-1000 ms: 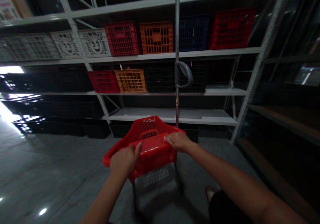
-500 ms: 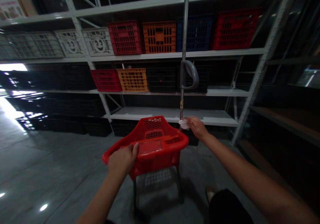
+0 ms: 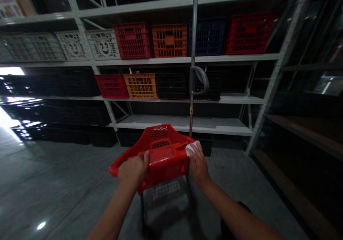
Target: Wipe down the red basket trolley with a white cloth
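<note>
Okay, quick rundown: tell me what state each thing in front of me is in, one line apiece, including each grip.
Red cart, upright on the floor
White cloth, crumpled, at the cart's right end
Left grip, closed on the cart
Right grip, fingers over the cloth
Metal pole, standing, lower end hidden
Orange crate, upright on a shelf

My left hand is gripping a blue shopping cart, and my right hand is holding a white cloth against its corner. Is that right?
Not quite: the shopping cart is red, not blue, as the head view shows. Your left hand is gripping it, and your right hand is holding a white cloth against its corner.
</note>
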A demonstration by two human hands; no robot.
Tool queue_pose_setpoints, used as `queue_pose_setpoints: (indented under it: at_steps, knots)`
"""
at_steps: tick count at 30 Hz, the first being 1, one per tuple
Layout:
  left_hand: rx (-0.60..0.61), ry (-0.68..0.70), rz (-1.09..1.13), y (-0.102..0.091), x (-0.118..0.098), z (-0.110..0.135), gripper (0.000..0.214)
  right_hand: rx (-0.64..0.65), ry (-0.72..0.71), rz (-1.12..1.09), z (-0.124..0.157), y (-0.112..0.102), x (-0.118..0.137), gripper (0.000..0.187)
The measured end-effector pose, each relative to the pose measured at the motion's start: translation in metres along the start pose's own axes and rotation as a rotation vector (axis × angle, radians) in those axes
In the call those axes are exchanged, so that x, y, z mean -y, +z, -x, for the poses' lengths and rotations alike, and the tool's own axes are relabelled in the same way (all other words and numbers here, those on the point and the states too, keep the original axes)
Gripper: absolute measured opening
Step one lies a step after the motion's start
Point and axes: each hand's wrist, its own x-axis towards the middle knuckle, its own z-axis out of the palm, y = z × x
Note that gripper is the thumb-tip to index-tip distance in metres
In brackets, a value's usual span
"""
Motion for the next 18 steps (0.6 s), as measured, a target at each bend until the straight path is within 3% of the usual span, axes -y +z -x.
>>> queue_pose_setpoints:
  at_steps: [4,7,10,13,18]
  knots:
    - [-0.013,0.026,0.014,0.001,-0.003,0.000,0.073,0.032,-0.198,0.120,0.017,0.032,0.018,0.039]
    - [-0.013,0.058,-0.008,0.001,-0.002,0.001,0.071,-0.009,-0.266,0.179,0.020,0.041,0.005,0.039]
    - [-0.009,0.088,-0.043,0.001,0.002,0.002,0.068,-0.080,-0.268,0.133,0.017,0.034,-0.018,0.040]
    - [-0.013,0.103,-0.067,0.003,0.011,0.000,0.069,-0.149,-0.096,-0.002,0.008,0.023,-0.037,0.042]
    - [-0.014,0.109,-0.070,0.008,0.037,-0.008,0.065,-0.191,0.422,-0.447,-0.029,0.018,-0.055,0.048]
